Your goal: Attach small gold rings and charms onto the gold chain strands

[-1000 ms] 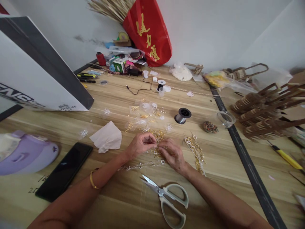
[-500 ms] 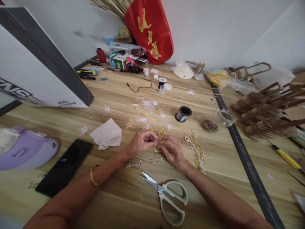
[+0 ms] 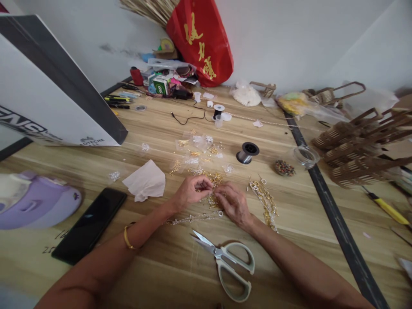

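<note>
My left hand (image 3: 194, 189) is closed in a pinch over a pile of small gold beads (image 3: 215, 180). Facing it, my right hand (image 3: 233, 202) pinches too, its fingertips almost meeting the left ones. Whatever sits between the fingers is too small to name. Just below my hands a silver chain (image 3: 193, 218) with a ring at its end lies on the wood. Scissors (image 3: 216, 251) with pale handles lie open nearer to me. Right of my right hand is a bunch of gold and silver chains (image 3: 264, 199).
A wire spool (image 3: 247, 153), a bag of dark mixed beads (image 3: 284, 168) and a glass jar (image 3: 305, 157) stand to the right, before stacked brown baskets (image 3: 350, 150). At left are a paper tissue (image 3: 145, 180), a phone (image 3: 90, 225) and a large box (image 3: 61, 94).
My fingertips have parted very slightly, the right hand shifting a little to the right. Both hands stay pinched over the beads, and the view has moved slightly.
</note>
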{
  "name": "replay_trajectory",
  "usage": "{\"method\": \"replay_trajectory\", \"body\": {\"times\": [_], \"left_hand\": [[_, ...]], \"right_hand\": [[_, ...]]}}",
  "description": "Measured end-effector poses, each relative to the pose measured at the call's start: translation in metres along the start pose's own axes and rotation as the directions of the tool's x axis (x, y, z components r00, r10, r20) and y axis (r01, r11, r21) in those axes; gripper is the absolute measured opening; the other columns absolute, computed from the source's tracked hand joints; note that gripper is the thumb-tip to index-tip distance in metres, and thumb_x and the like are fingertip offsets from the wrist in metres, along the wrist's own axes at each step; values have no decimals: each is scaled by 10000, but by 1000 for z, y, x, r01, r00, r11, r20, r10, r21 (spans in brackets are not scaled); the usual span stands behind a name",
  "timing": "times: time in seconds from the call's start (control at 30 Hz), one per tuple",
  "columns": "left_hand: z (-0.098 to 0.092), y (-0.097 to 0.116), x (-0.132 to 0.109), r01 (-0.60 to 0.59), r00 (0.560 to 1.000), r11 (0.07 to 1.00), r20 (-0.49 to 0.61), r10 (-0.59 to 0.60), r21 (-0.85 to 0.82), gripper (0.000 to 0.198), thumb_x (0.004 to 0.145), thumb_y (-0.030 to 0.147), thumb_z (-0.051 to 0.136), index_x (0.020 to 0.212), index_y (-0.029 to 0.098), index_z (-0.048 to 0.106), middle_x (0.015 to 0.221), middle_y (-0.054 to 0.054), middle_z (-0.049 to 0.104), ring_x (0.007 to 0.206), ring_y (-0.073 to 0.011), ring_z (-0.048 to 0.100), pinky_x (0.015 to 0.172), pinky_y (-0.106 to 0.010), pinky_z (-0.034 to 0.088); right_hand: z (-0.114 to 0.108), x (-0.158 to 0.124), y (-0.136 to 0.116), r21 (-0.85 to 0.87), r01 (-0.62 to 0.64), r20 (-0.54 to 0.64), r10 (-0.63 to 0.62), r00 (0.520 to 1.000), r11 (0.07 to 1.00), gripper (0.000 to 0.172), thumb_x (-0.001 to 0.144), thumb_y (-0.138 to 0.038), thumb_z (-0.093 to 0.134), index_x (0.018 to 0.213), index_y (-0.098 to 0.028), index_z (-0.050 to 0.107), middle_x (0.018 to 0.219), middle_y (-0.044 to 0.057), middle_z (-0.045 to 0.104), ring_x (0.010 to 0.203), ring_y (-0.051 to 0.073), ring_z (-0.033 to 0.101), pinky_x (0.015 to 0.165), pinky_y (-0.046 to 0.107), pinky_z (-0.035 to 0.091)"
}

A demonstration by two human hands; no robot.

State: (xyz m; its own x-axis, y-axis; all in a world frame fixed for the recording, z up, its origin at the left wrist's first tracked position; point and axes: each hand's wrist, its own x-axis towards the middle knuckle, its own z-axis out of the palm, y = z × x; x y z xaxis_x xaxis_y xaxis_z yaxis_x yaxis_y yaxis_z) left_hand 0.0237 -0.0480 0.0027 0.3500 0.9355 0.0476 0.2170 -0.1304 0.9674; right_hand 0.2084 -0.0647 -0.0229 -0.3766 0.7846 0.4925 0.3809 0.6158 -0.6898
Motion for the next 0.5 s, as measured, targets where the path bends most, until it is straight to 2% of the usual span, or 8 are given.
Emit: {"method": "replay_trajectory", "body": {"times": [0.1, 0.17, 0.23, 0.33, 0.43, 0.5], "left_hand": [[-1, -3, 1, -42, 998, 998, -46, 44, 42, 48, 746, 138, 607, 789, 129, 625, 754, -38, 668, 704, -130, 619, 688, -251, 508], [-3, -6, 2, -102, 989, 982, -88, 117, 156, 57, 768, 126, 586, 798, 136, 633, 781, -47, 673, 729, -140, 614, 702, -265, 499], [-3, -11, 3, -196, 968, 928, -87, 234, 318, 90, 784, 107, 573, 810, 148, 649, 812, -53, 670, 784, -157, 600, 757, -297, 484], [-3, -16, 3, -334, 926, 790, 22, 377, 515, 130, 814, 119, 559, 850, 166, 674, 856, -62, 633, 889, -188, 543, 832, -346, 450], [-2, -17, 1, -388, 908, 685, 129, 398, 617, 173, 860, 164, 515, 886, 173, 685, 894, -74, 590, 948, -203, 485, 856, -357, 432], [-1, -16, 1, -393, 908, 653, 161, 386, 647, 203, 881, 192, 487, 885, 168, 688, 893, -79, 571, 960, -207, 463, 857, -355, 429]], "right_hand": [[-1, 2, 0, 23, -54, -68, 55, 996, 998, 81, 886, -194, 523, 900, -197, 603, 854, 55, 611, 814, 177, 569, 729, 319, 470], [-1, 4, 0, 52, -107, -130, 113, 985, 993, 72, 882, -204, 526, 858, -190, 592, 825, 46, 599, 801, 177, 559, 733, 321, 453], [-2, 5, 1, 92, -157, -172, 171, 970, 983, 83, 878, -212, 527, 824, -185, 585, 794, 37, 585, 777, 172, 549, 724, 316, 440], [-1, 7, 2, 169, -219, -183, 249, 951, 961, 92, 871, -227, 527, 815, -182, 584, 773, 28, 569, 749, 164, 542, 701, 300, 438], [0, 8, 2, 220, -263, -177, 304, 936, 939, 97, 865, -248, 532, 818, -183, 586, 777, 25, 565, 746, 157, 544, 689, 283, 447], [0, 8, 1, 229, -270, -176, 313, 933, 935, 98, 859, -253, 538, 813, -183, 586, 778, 23, 565, 748, 154, 547, 689, 276, 452]]}}
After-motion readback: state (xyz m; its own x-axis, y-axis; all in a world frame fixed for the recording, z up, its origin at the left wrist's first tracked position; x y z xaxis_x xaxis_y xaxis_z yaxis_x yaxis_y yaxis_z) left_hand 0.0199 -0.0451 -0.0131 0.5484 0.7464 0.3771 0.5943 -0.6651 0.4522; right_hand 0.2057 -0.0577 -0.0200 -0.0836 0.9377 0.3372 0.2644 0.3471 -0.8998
